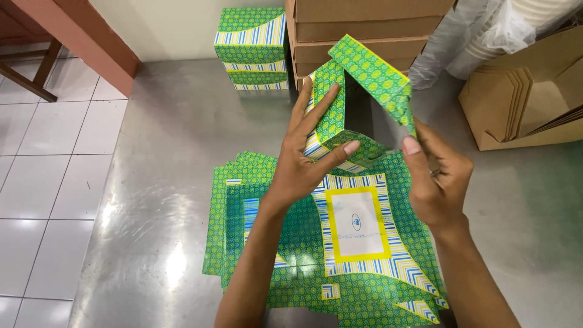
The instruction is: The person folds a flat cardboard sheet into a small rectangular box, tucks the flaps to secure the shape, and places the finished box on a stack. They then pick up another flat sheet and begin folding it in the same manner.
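Note:
A half-folded green patterned carton [364, 79] with blue-striped trim is held up over the steel table [170, 152]. My left hand [306, 158] presses flat against its left wall, fingers spread and thumb under the bottom flap. On the carton's right side, my right hand [437, 179] pinches the grey inner face with its thumb. Beneath both hands lies a stack of flat green carton blanks [358, 237], the top one showing a white panel framed in yellow.
Finished green boxes [252, 48] are stacked at the back of the table. Brown cardboard boxes [364, 27] stand behind them. A brown box of flat sheets [522, 103] and plastic-wrapped goods [486, 30] sit at the right. White floor tiles [48, 170] lie left.

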